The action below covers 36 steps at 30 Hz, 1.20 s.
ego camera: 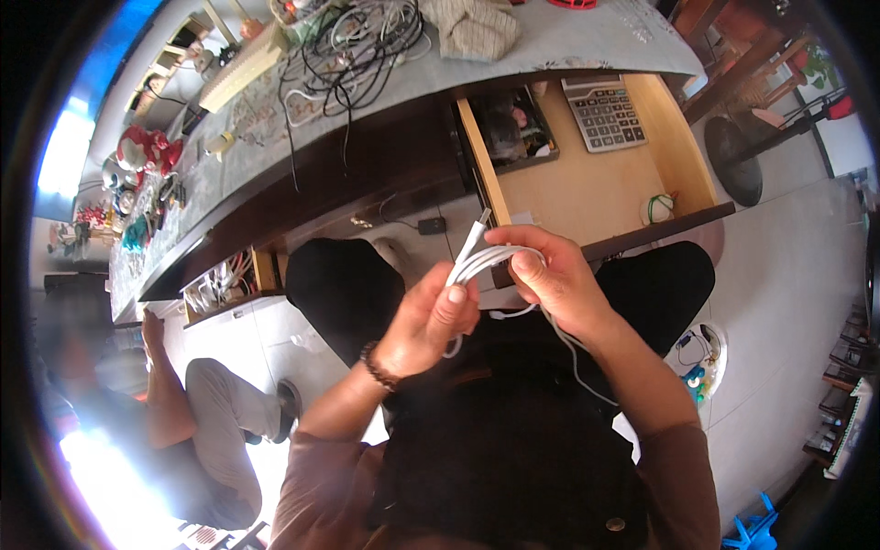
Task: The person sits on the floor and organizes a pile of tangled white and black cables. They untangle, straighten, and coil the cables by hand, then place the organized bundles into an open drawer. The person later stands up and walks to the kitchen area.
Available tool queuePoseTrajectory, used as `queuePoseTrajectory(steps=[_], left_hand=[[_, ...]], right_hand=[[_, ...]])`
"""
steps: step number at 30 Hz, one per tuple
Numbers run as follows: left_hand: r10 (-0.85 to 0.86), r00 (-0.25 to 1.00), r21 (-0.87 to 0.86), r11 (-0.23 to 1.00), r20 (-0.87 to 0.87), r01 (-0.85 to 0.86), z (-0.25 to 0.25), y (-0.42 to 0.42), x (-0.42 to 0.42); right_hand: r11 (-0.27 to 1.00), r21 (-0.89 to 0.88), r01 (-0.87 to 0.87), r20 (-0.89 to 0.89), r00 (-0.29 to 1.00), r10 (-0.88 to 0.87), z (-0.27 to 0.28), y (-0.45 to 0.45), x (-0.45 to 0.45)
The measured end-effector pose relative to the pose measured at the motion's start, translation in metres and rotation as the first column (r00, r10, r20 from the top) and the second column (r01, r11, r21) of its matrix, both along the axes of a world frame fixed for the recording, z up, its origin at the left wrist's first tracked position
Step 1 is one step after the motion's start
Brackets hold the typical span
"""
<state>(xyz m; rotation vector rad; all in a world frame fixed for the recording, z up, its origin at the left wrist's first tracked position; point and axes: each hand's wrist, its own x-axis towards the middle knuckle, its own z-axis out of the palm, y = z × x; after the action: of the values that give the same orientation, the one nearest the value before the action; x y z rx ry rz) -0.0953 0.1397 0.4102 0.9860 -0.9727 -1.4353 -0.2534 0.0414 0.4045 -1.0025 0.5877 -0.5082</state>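
A white USB cable (491, 258) is gathered in several loops between my two hands, over my lap. My left hand (434, 313) pinches the loops at one side, thumb on top, and the cable's USB plug (476, 234) points up past my fingers. On the other side, my right hand (553, 275) grips the same loops between thumb and fingers. A loose length of the cable hangs from my right hand towards my lap. Just beyond my right hand is an open wooden drawer (584, 196) holding a calculator (606, 115) and a dark box (515, 130).
Tangled black and white cables (357, 55) and a folded cloth (474, 27) lie on the table (261, 124). Another open drawer (230, 302) at left holds white cables. A person (172, 426) sits at my left. A white bin (708, 357) stands on the floor at right.
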Motion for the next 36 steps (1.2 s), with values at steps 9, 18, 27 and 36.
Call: queuePoseTrajectory(steps=[9,18,27,36], left_hand=[[0.225,0.635,-0.189,0.974,0.739,-0.125,-0.005,-0.022,-0.026],[0.546,0.739,-0.443,0.818,0.396,-0.367,0.002,-0.029,-0.037],[0.246,0.837,-0.298,0.949,0.489,-0.105,0.015,-0.021,-0.028],[-0.125,0.843,0.062,0.992,0.523,0.108,0.037,-0.028,-0.002]], right_hand=[[0.885,0.110,0.452,0.274,0.842,-0.465,0.015,0.010,0.043],[0.883,-0.144,0.447,0.406,0.841,-0.359,0.052,0.009,0.051],[0.737,-0.437,0.516,0.327,0.854,-0.405,0.053,0.004,0.063],[0.813,-0.572,0.109,-0.002,0.991,-0.133,0.048,-0.014,0.047]])
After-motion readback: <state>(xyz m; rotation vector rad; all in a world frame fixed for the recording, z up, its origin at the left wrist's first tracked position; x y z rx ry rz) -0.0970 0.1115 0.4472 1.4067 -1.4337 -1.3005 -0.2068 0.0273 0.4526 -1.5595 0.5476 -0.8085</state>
